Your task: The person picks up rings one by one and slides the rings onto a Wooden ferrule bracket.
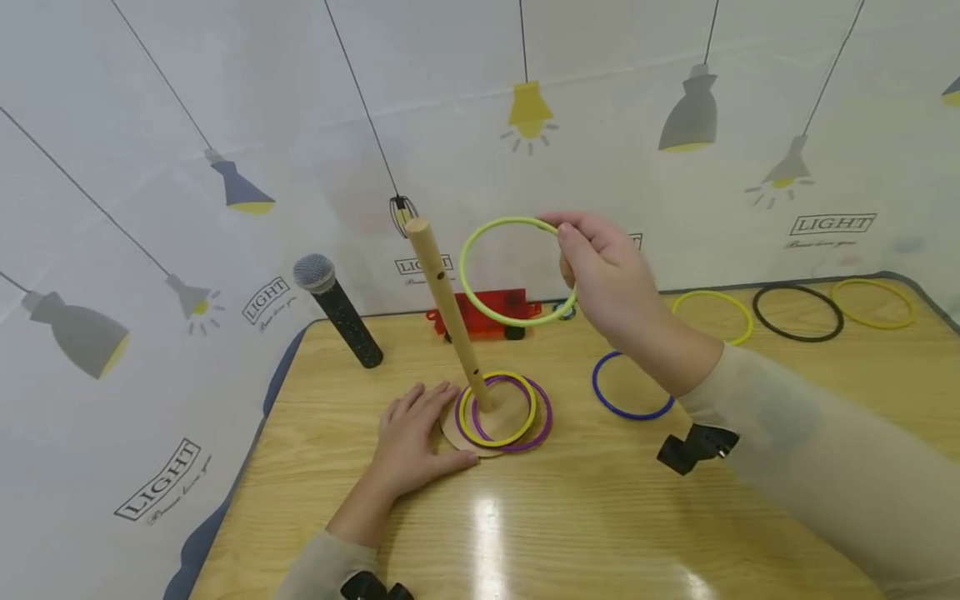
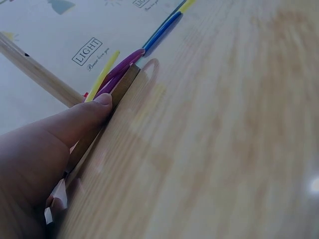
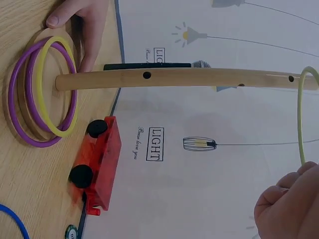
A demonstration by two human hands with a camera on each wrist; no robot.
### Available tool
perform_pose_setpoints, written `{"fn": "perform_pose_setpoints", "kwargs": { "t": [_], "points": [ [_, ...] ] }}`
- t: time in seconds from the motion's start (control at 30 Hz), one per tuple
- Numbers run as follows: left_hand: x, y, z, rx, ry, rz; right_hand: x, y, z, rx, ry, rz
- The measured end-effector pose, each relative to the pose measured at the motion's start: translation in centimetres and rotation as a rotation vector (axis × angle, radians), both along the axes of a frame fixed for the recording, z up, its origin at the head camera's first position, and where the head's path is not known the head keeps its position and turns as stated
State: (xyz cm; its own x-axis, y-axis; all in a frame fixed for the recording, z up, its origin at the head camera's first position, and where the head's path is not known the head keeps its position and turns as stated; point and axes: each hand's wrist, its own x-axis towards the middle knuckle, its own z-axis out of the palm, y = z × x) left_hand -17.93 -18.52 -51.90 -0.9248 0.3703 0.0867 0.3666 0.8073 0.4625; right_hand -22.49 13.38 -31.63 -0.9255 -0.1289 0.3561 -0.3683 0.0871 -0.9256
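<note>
A wooden pole point(image 1: 452, 312) rises from a round wooden base point(image 1: 513, 407) on the table. Around its foot lie a yellow ring point(image 1: 536, 408) and two purple rings point(image 3: 11, 92), loosely stacked. My left hand point(image 1: 408, 442) rests against the base's left side, fingers spread and thumb along the near rim. In the left wrist view the thumb point(image 2: 102, 99) presses on the base's edge. My right hand point(image 1: 611, 267) pinches a yellow-green ring point(image 1: 462, 268) by its right side, raised above the table and right of the pole. In the right wrist view this ring overlaps the pole's upper end.
A black microphone point(image 1: 347, 321) stands upright at the back left. Behind the pole is a red toy wagon point(image 1: 491, 312) with black wheels. To the right lie a blue ring point(image 1: 636, 416), a yellow ring point(image 1: 712, 293), a black ring point(image 1: 798, 337) and a darker yellow ring point(image 1: 873, 325).
</note>
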Motion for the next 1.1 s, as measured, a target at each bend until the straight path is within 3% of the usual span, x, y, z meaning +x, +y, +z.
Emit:
{"fn": "perform_pose_setpoints", "kwargs": {
  "t": [0.17,0.5,0.8,1.1],
  "points": [
    [0.1,0.1,0.1,-0.003,-0.001,0.013,-0.2,-1.1,1.4,0.018,0.001,0.045],
    [0.0,0.6,0.2,0.014,0.017,0.002,-0.3,-1.0,3.7,0.003,0.028,-0.007],
    [0.0,0.6,0.2,0.038,0.004,0.018,-0.6,-2.3,5.9,-0.009,0.083,0.001],
    [0.0,0.5,0.3,0.037,0.0,0.017,-0.5,-3.3,6.1,-0.004,0.106,0.049]
  ]
}}
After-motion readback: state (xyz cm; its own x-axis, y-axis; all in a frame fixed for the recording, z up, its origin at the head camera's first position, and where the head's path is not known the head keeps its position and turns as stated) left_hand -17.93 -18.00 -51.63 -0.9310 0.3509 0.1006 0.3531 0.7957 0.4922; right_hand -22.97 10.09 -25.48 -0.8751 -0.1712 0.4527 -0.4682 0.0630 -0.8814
